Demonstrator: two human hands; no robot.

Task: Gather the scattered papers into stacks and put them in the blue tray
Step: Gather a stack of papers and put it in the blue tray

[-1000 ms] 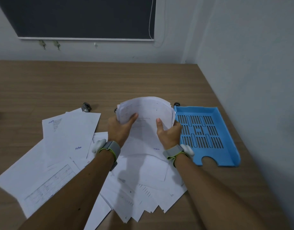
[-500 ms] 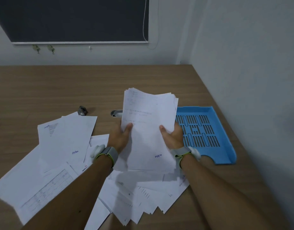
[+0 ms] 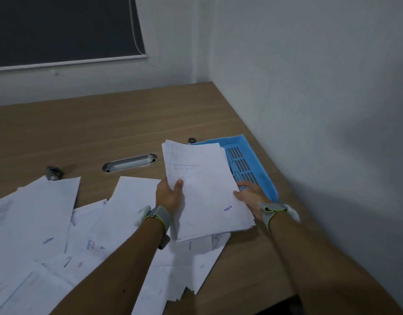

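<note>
A stack of white papers (image 3: pixel 202 185) is held flat between both hands, above the table. My left hand (image 3: pixel 169 195) grips its left edge with the thumb on top. My right hand (image 3: pixel 250 194) holds the right edge from below. The stack's far right part overlaps the left side of the blue tray (image 3: pixel 252 160), which lies by the wall with slotted floor showing. Scattered papers (image 3: pixel 66 226) cover the table's near left and lie under my arms.
A metal cable slot (image 3: pixel 130 163) is set in the wooden table (image 3: pixel 105 126) behind the papers. A small dark clip (image 3: pixel 53 172) lies at the left, another small object (image 3: pixel 192 140) behind the tray. The wall (image 3: pixel 321 110) runs along the right.
The stack, first bent upright against the table, was straightened and has moved right, now flat and partly over the tray. The view has swung right.
</note>
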